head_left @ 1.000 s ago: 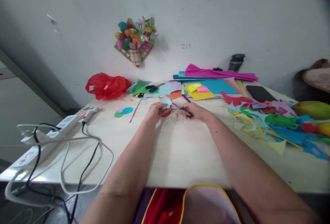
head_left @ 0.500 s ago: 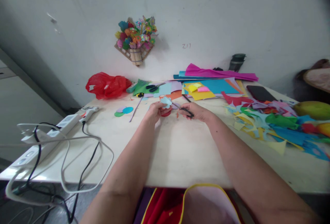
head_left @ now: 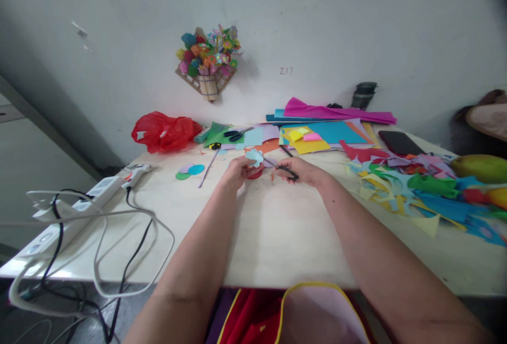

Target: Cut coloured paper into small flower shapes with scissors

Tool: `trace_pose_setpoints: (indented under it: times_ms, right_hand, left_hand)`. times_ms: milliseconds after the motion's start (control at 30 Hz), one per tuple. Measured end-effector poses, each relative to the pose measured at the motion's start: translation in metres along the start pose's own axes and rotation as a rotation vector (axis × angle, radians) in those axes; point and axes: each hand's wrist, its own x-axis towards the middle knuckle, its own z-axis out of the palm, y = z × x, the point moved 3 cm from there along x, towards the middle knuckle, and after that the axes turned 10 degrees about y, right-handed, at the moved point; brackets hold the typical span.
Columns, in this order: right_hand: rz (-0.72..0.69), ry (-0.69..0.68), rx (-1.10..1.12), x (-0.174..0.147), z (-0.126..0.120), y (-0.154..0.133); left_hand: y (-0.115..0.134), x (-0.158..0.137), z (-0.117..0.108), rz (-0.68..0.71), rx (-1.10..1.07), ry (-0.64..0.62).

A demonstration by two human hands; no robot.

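Observation:
Between the fingers of my left hand (head_left: 237, 171) is a light blue paper flower (head_left: 254, 158) with scalloped edges. My right hand (head_left: 301, 171) grips a pair of scissors (head_left: 288, 172) by the dark handles. Their blades point left and reach the flower's right edge. A red paper piece (head_left: 254, 174) lies just under my left fingers; whether they touch it I cannot tell. Behind the flower are orange paper (head_left: 269, 146) and a lilac piece (head_left: 270, 162). Small orange scraps lie below the blades.
Paper circles (head_left: 196, 169) and a thin purple strip (head_left: 208, 168) lie to the left. A second pair of scissors (head_left: 233, 135) rests on coloured sheets. Colourful offcuts (head_left: 420, 191) and a phone (head_left: 401, 143) are at right. A power strip (head_left: 75, 212) with looping cables occupies the left edge.
The scissor blades have shifted very slightly at the flower's edge. Both hands stay in nearly the same place.

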Motion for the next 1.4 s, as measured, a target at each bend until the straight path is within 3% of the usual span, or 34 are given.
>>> trace_pose_setpoints:
  times_ms: [1400]
  right_hand:
    - [-0.002,-0.054,-0.066,-0.0016,-0.0095,0.0033]
  left_hand:
    - [0.0004,0.0008,-0.0052,-0.074,0.128,-0.125]
